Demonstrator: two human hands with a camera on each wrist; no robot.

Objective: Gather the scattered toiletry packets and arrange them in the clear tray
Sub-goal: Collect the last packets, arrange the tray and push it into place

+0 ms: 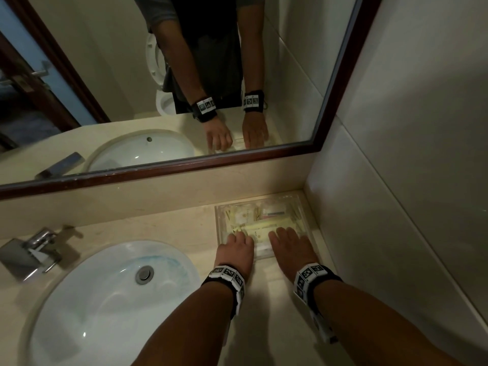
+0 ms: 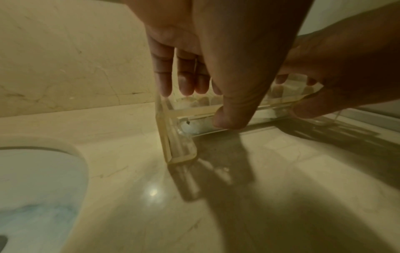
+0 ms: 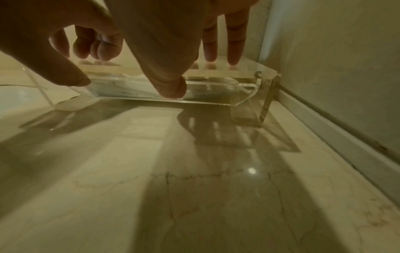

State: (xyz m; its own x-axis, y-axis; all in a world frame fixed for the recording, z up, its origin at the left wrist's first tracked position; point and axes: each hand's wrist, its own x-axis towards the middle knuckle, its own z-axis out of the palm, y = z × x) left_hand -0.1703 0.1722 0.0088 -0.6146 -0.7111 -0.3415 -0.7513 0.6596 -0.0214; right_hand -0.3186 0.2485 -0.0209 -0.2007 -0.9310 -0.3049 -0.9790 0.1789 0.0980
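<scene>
- Your clear acrylic tray (image 1: 220, 207) sits in the far right corner of the cream marble worktop (image 1: 169, 228), its far wall just beside the backsplash under the mirror and its right wall just beside the side wall (image 1: 396, 180); there is hardly any room on those two sides
- The pale yellow and white toiletry packets (image 1: 264, 220) lie flat inside the tray, overlapping; you cannot count them from here
- Your left hand (image 1: 235, 249) is over the tray's near left part, fingers (image 2: 164, 80) bent down to the left rim, thumb against the near wall from outside; it looks to grip that corner of the tray
- Your right hand (image 1: 290, 245) lies spread over the near right part, fingers (image 3: 234, 42) straight and reaching in over the packets, thumb touching the near wall; whether it grips anything you cannot tell
- The open room is toward you: a bare strip of worktop runs from the tray's near edge back to your wrists, and another lies to the tray's left
- The white oval sink basin (image 1: 105, 299) takes up the left of the worktop, near your left forearm, with the chrome tap (image 1: 34, 249) behind it
- The dark wood frame of the mirror (image 1: 184, 165) hangs above the backsplash, over the tray's far side
</scene>
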